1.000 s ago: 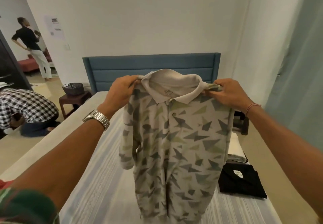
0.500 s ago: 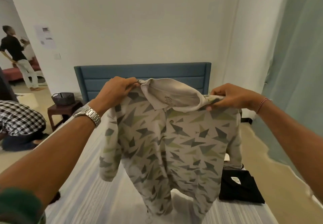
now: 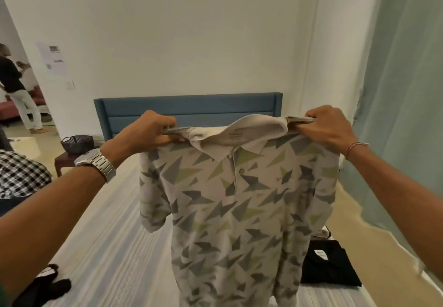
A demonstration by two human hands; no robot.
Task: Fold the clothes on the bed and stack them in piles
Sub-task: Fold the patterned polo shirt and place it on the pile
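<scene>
You have two hands up, left [image 3: 148,131] and right [image 3: 329,129], and one polo shirt [image 3: 235,201]. One bed [image 3: 107,246] carries one black folded garment [image 3: 328,268] and one black item [image 3: 45,285] by your left arm. One basket [image 3: 77,144], one side table [image 3: 62,162], two other people

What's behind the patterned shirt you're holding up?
The polo shirt hangs over the striped bed. The blue headboard shows above its collar, a folded black garment past its right edge. Whatever lies directly behind is covered.
</scene>
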